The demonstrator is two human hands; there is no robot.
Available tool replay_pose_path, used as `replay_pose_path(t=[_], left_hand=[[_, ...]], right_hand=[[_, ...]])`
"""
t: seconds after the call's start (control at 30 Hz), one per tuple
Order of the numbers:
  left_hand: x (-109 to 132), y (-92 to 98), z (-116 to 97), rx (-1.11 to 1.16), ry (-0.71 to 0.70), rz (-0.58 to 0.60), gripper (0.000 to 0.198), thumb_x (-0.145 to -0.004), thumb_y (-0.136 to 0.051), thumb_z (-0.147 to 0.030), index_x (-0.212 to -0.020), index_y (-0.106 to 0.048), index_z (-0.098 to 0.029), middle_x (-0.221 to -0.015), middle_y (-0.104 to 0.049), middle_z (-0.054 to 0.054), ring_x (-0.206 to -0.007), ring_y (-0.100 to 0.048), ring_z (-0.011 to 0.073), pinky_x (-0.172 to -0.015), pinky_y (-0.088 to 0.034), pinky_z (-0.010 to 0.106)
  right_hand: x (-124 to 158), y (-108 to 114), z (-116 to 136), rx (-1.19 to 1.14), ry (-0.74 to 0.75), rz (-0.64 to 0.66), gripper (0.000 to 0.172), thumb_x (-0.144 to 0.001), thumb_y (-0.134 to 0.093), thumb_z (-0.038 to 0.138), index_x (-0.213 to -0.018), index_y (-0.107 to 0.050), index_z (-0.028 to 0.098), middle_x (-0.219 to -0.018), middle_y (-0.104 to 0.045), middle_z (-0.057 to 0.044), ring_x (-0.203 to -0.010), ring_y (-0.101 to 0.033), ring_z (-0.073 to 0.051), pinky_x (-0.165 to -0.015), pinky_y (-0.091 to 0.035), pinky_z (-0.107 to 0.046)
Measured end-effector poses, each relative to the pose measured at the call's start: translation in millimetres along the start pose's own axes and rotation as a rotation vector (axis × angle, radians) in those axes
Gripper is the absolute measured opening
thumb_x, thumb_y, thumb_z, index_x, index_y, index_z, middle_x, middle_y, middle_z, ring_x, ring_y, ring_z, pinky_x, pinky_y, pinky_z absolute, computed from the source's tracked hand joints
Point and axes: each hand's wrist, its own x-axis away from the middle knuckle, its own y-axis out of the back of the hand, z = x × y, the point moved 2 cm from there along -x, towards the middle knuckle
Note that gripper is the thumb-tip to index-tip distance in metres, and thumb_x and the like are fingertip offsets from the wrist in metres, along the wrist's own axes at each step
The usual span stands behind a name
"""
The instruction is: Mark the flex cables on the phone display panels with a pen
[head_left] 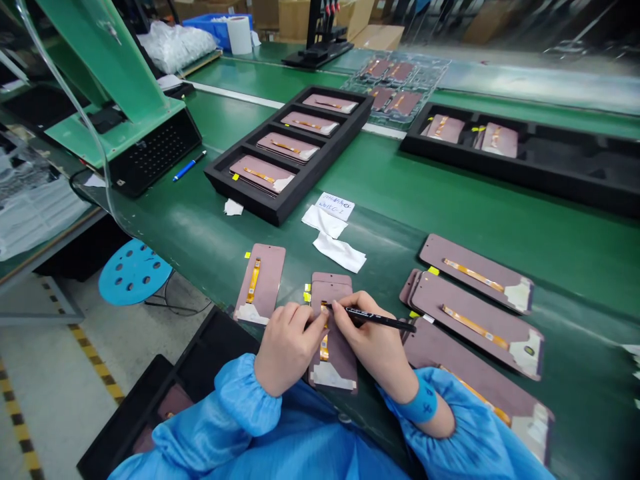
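Across the workroom, a green bench is carrying phone screens in trays and loose groups. The middle screen is lying at the near edge, right before the person, on top of at least 1 other whose far end is peeking out beyond it. The right hand is holding a black pen, fingers pinched narrow round the barrel, and the tip is meeting, or nearly meeting, the far end of the gold ribbon. The left hand is resting over that ribbon, fingers bunched close; whether they are gripping it, I cannot tell. Work on this screen is probably under way, though any mark is hiding from view. Much is possibly remaining: 1 left screen and 3 right-hand groups are lying loose, while the 4-slot tray is holding screens in every slot; nothing is showing which are finished. The middle screen's long axis is running away from the person, its pale patch pointing toward the body.
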Motion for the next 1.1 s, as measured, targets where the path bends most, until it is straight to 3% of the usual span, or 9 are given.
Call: replay_pose_path(t=[0.53, 0.63, 0.77, 0.83, 0.97, 1.1], left_hand=[[1.8, -2.6, -0.9, 0.052, 0.039, 0.015, 0.027, -0.093, -0.050, -0.028, -0.117, -0.059, -0.019, -0.086, -0.057, 0.004, -0.081, -0.048, 0.0178, -0.067, -0.040, 0.030], [3.4, -3.0, 0.0, 0.122, 0.082, 0.006, 0.027, -0.093, -0.050, -0.028, -0.118, -0.056, -0.019, -0.090, -0.059, 0.004, -0.084, -0.050, 0.0181, -0.070, -0.042, 0.031], [9.8, 2.0, 1.9, 0.182, 0.280, -0.053, 0.035, -0.090, -0.053, -0.037, -0.117, -0.054, -0.014, -0.103, -0.060, 0.008, -0.094, -0.051, 0.0204, -0.080, -0.044, 0.035], [13.0, 4.6, 0.8, 0.152, 0.357, -0.023, 0.043, -0.088, -0.055, -0.043, -0.121, -0.054, -0.016, -0.112, -0.057, 0.009, -0.101, -0.049, 0.0235, -0.084, -0.044, 0.039], [14.2, 5.9, -7.0, 0.248, 0.373, 0.071, 0.047, -0.090, -0.052, -0.042, -0.131, -0.050, -0.018, -0.124, -0.051, 0.010, -0.110, -0.043, 0.0250, -0.092, -0.042, 0.041], [9.8, 4.3, -12.4, 0.383, 0.413, 0.053, 0.046, -0.091, -0.050, -0.037, -0.134, -0.047, -0.019, -0.127, -0.048, 0.011, -0.113, -0.042, 0.0239, -0.097, -0.041, 0.041]], right_hand=[[0.5, 0.0, -0.4, -0.020, 0.034, -0.014, 0.018, -0.088, -0.056, 0.032, -0.074, -0.055, 0.020, -0.064, -0.057, 0.003, -0.056, -0.052, -0.011, -0.052, -0.040, -0.022], [3.6, 6.1, 0.9, -0.035, -0.023, -0.145, 0.021, -0.089, -0.056, 0.037, -0.076, -0.056, 0.020, -0.069, -0.058, 0.002, -0.062, -0.055, -0.013, -0.058, -0.042, -0.024], [9.9, 13.5, 5.4, -0.098, -0.156, -0.301, 0.027, -0.089, -0.056, 0.045, -0.078, -0.057, 0.020, -0.074, -0.058, 0.000, -0.070, -0.057, -0.015, -0.067, -0.044, -0.028], [13.5, 12.0, 7.6, -0.189, -0.223, -0.286, 0.029, -0.088, -0.056, 0.048, -0.080, -0.057, 0.020, -0.076, -0.059, -0.001, -0.073, -0.058, -0.016, -0.069, -0.045, -0.028], [20.7, 2.2, 9.6, -0.374, -0.313, -0.196, 0.032, -0.087, -0.057, 0.051, -0.084, -0.057, 0.019, -0.077, -0.060, -0.001, -0.073, -0.058, -0.016, -0.067, -0.046, -0.027], [23.0, -2.0, 8.2, -0.437, -0.305, -0.213, 0.032, -0.086, -0.058, 0.051, -0.084, -0.057, 0.019, -0.077, -0.060, -0.002, -0.073, -0.058, -0.017, -0.067, -0.046, -0.028]])
